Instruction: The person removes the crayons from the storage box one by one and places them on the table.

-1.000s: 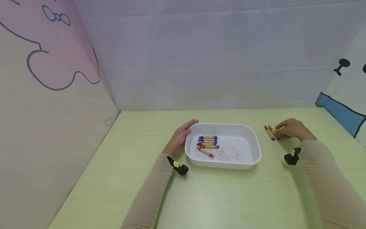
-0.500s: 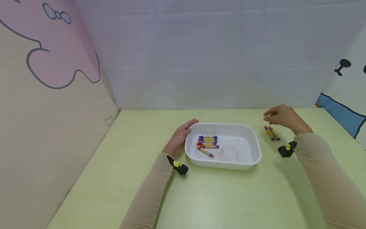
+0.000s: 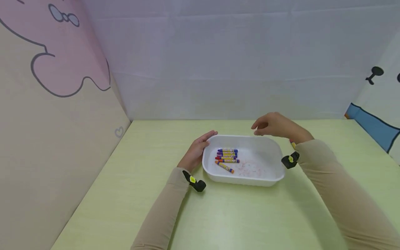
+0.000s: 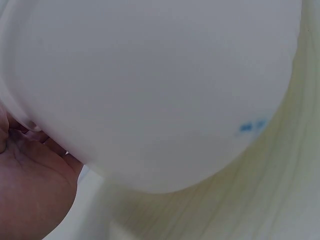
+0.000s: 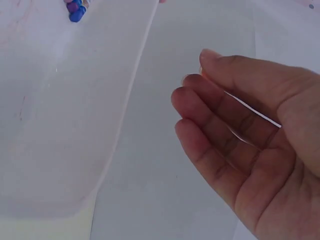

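Observation:
At its left end, a white plastic tray (image 3: 243,178) is held by my left hand (image 3: 194,151), thumb at the rim and fingers along the outside of the far corner. The left wrist view shows the tray's outer wall (image 4: 150,100) close up, beside the palm (image 4: 37,185). Several crayons (image 3: 227,156) lie in the tray's left half, most in a row, and an orange crayon (image 3: 224,167) slants in front. My right hand (image 3: 275,125) hovers over the far right rim with loosely bent fingers. No object shows between those fingers (image 5: 192,107) in the right wrist view.
A red-tipped crayon (image 3: 292,143) on the table is partly covered by the right wrist. Behind the table (image 3: 243,215) hangs a white cloth (image 3: 218,69). A patterned wall (image 3: 62,139) stands at the left.
From the two crayons at the right, my right hand has lifted and moved left to the tray's far rim. Both crayons stayed on the table half a second ago. My left hand has not moved.

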Tool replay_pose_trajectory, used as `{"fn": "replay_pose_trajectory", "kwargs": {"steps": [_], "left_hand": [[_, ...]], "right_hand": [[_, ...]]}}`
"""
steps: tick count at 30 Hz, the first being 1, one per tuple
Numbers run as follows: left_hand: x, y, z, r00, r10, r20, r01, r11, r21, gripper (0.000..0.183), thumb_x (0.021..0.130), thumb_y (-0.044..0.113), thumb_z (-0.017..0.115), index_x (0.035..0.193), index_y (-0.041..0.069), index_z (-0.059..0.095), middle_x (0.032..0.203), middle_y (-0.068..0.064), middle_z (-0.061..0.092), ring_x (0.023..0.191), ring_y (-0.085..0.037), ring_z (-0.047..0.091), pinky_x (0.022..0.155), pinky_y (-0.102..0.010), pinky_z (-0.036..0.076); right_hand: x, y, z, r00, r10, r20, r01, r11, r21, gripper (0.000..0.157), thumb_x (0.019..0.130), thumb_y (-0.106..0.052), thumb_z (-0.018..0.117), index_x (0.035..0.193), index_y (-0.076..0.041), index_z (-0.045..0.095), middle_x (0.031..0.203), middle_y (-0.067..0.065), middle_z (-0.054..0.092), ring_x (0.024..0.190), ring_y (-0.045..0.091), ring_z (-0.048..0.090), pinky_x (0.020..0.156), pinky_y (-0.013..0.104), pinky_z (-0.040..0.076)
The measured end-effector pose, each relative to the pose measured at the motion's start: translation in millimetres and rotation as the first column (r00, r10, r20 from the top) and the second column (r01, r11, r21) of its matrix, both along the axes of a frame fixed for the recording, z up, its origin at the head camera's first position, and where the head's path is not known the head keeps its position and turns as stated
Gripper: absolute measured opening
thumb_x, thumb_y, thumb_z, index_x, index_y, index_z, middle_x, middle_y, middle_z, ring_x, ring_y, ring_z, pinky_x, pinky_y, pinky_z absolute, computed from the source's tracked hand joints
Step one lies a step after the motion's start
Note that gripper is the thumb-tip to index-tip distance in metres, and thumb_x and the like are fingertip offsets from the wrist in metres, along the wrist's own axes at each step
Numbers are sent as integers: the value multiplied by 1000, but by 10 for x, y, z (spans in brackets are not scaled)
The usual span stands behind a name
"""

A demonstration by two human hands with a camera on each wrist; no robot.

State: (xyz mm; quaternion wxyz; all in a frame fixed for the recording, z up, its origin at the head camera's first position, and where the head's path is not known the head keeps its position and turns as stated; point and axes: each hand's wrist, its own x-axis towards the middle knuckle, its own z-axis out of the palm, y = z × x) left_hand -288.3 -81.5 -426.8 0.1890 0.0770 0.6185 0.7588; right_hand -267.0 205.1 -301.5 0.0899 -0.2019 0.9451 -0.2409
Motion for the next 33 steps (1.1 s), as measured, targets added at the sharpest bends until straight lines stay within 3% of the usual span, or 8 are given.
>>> {"fn": "replay_pose_trajectory", "kwargs": {"steps": [6,14,27,33], "left_hand": [[-6,-1,-6,1000,1,-1,-1,1000,-8,49,101,4,31,147,15,40,153,2,38,143,-20,33,117,-37,29],[1,5,0,1000,-3,-2,3,1000,-14,49,101,4,31,148,14,39,153,1,38,143,-19,32,117,-37,30],[-3,-1,-21,1000,-10,-26,10,1000,-4,50,100,3,30,148,12,37,154,-2,37,144,-21,31,118,-38,27],[-10,2,-29,1000,-2,-26,2,1000,-11,49,100,3,31,148,13,38,154,-1,38,144,-20,30,119,-37,27]], "right_hand": [[-40,-328,-103,988,151,16,-151,988,15,24,88,-13,68,110,-3,70,100,6,72,88,16,65,78,35,56],[-63,-646,-265,946,280,163,-293,954,67,21,87,-10,68,108,-7,71,99,3,69,89,15,61,76,29,55],[-134,-821,-548,920,255,297,-307,941,143,13,82,-7,73,94,-11,70,88,-1,63,82,12,53,73,24,48],[-119,-867,-581,923,243,300,-302,938,170,16,80,-7,75,94,-11,70,90,1,64,81,12,55,74,24,50]]}}
